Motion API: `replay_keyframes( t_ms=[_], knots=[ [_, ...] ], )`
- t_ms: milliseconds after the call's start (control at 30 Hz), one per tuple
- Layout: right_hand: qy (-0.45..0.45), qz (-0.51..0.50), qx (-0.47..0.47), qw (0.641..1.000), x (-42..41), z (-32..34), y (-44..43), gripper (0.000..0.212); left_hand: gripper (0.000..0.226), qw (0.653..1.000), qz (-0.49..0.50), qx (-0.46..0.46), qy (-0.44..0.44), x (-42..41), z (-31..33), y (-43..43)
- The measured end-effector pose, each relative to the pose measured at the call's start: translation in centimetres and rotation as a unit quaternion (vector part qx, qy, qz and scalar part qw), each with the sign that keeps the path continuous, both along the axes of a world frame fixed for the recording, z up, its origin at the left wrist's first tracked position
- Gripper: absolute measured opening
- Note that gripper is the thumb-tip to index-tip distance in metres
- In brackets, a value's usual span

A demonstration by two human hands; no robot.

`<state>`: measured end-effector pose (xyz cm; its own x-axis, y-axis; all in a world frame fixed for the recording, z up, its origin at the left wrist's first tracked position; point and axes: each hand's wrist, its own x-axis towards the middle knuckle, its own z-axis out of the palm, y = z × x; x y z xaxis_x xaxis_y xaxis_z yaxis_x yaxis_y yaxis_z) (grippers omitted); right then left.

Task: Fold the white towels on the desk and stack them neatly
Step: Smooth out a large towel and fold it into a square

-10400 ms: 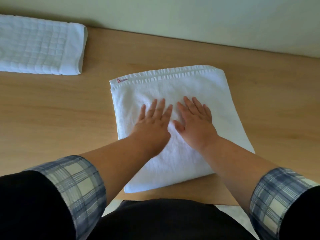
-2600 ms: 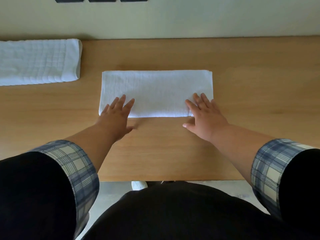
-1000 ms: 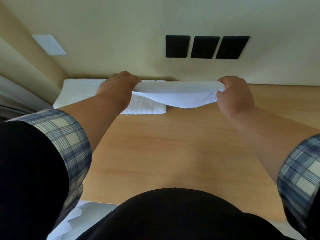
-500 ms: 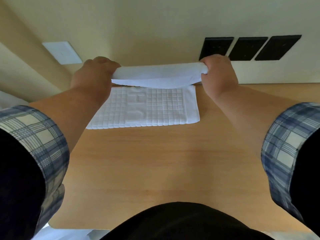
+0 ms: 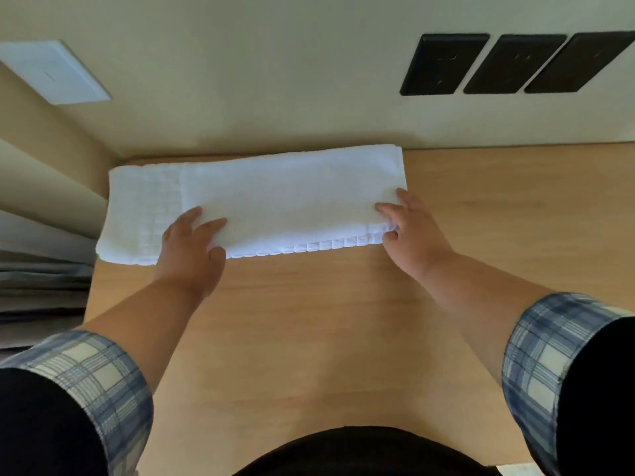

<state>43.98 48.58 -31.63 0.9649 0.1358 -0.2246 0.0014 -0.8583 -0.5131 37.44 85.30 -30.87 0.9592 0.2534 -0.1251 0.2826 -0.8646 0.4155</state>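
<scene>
A folded plain white towel point(image 5: 292, 197) lies on top of a folded waffle-textured white towel point(image 5: 141, 214) at the far left of the wooden desk point(image 5: 326, 321), against the wall. The lower towel shows at the left end and along the near edge. My left hand point(image 5: 190, 247) rests at the near left corner of the top towel, with fingers spread on it. At the near right corner, my right hand point(image 5: 409, 226) has its fingers on top and its thumb at the edge of the stack. Neither hand lifts anything.
The desk's left edge point(image 5: 90, 290) runs just left of the stack, with a drop beyond it. Three black wall plates point(image 5: 515, 63) and a white plate point(image 5: 51, 70) sit on the wall behind. Bare wood lies to the right of the towels.
The folded plain towel, held in the air by both fists half a second ago, now lies on the waffle towel. Both hands have let go and rest flat at its near corners.
</scene>
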Motion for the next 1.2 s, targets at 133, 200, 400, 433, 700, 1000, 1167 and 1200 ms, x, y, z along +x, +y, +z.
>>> replay_keyframes(
  t_ms=[133,200,400,433,700,1000,1167,1200],
  knots=[
    [0.010,-0.178,0.165,0.970,0.6,0.7,1.0,0.041,0.059,0.948,0.265,-0.178,-0.003,3.6,1.2,1.2],
    [0.021,-0.288,0.235,0.928,1.3,1.4,1.7,0.037,0.071,0.928,0.307,-0.192,0.093,5.3,1.6,1.8],
    [0.076,-0.404,0.314,0.856,2.6,3.0,2.0,0.038,0.056,0.946,0.243,-0.187,0.109,6.6,1.9,2.9],
    [0.075,-0.409,0.329,0.847,2.6,3.0,2.0,0.038,0.052,0.945,0.247,-0.193,0.094,6.6,1.9,2.9],
    [0.076,-0.338,0.236,0.908,0.9,1.1,1.9,0.030,0.049,0.976,0.179,-0.057,0.111,6.5,1.0,3.4],
    [-0.092,0.049,-0.058,0.993,0.1,1.0,6.1,0.057,0.060,0.976,-0.158,0.146,0.038,3.8,-0.2,-3.0],
    [0.025,0.164,-0.208,0.964,0.2,-0.5,5.3,0.076,0.066,0.965,-0.148,0.159,0.148,2.9,-2.5,-2.4],
    [0.037,0.147,-0.225,0.962,0.3,-0.6,4.4,0.078,0.068,0.962,-0.143,0.170,0.157,2.9,-2.6,-1.8]
  ],
)
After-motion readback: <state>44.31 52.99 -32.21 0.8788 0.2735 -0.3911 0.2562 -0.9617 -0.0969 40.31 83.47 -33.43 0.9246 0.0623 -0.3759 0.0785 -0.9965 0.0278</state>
